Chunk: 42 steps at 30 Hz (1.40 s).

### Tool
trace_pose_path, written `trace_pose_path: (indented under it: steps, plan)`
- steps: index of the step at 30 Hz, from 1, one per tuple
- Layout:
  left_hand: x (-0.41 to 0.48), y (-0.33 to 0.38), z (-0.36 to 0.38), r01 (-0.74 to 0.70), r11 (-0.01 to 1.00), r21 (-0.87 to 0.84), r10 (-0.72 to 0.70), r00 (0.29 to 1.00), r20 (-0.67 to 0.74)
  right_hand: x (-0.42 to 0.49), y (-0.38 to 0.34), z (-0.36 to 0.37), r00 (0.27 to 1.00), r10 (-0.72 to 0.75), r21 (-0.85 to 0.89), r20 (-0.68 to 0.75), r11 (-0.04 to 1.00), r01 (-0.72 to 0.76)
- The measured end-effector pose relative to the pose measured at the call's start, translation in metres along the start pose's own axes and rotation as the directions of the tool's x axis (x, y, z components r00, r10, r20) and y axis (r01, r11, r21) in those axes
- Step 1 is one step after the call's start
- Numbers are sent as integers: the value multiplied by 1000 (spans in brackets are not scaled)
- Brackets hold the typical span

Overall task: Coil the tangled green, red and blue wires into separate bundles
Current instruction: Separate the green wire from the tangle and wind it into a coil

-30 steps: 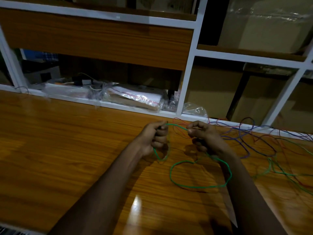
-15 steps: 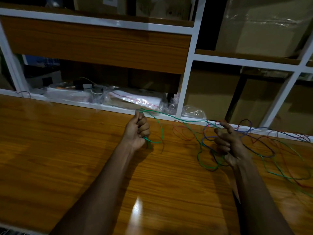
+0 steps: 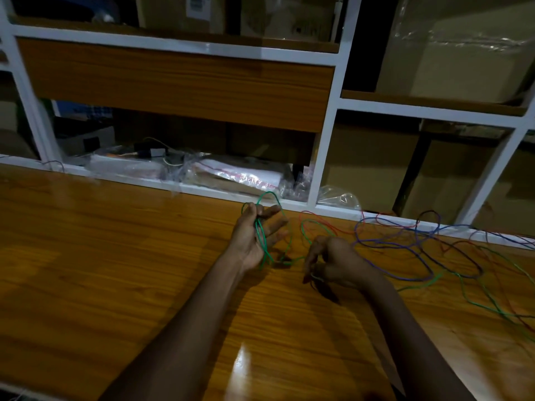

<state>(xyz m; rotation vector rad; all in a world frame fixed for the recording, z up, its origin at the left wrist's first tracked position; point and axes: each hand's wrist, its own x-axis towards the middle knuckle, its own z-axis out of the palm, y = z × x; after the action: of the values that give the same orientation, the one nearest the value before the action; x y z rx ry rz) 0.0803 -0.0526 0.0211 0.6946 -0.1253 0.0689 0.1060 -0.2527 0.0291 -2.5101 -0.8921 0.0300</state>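
My left hand [image 3: 256,237] is held palm-up over the wooden table [image 3: 115,256], fingers spread and fairly straight. Loops of the green wire [image 3: 262,241] lie across its palm and arch above the thumb and fingers. My right hand [image 3: 333,261], close to its right, points its fingertips down and pinches the same green wire just above the table. The rest of the green wire trails right into a loose tangle with the red wire [image 3: 327,224] and the blue wire [image 3: 357,230], spread along the table's far right.
A white-framed shelf unit [image 3: 321,157] stands along the table's far edge. Clear plastic bags [image 3: 240,178] and small parts fill its lowest opening, and cardboard boxes [image 3: 448,180] sit behind on the right.
My left hand has opened its fingers, with green loops now across the palm. My right hand moved left and down, and now pinches the green wire near the table.
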Motion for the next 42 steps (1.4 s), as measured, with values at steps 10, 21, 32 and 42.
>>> trace_pose_path:
  steps: [10, 21, 32, 42]
  plan:
    - [-14, -12, 15, 129, 885, 447, -151, 988, 15, -6, -24, -5, 829, 157, 530, -536, 827, 186]
    - [-3, -7, 7, 194, 946, 261, -204, 979, 12, -20, 14, -25, 966, 220, 966, -133, 247, 76]
    - [-5, -17, 15, 446, 817, 366, -528, 833, 164, -2, -3, -9, 809, 167, 435, -563, 893, 118]
    - [1, 18, -1, 382, 924, 22, -343, 803, 487, -25, 46, -30, 862, 395, 932, -318, 298, 208]
